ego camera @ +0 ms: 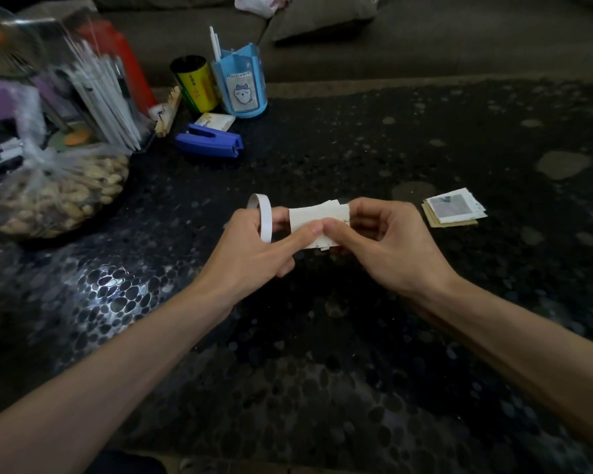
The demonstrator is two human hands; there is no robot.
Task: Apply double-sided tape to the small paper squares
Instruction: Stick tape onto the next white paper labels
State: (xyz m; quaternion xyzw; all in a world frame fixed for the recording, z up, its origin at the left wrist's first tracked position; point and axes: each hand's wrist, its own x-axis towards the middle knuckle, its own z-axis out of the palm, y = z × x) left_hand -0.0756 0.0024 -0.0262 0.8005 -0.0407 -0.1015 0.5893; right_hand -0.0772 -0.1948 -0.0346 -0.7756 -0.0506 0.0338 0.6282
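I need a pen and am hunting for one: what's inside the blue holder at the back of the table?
Two white pen-like sticks rise above the blue holder's rim at its left side. Its walls hide whatever else sits lower inside.

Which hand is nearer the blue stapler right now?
Left. The left hand is just below and right of the blue stapler, holding the tape roll. The right hand is farther right, pinching the paper squares.

Clutter at the far left of the worktop [425, 131]
Blue plastic stapler [209, 140] lies near a yellow cylindrical can [195, 85], blue pen holder [242, 83] and bagged peanuts [59, 193].
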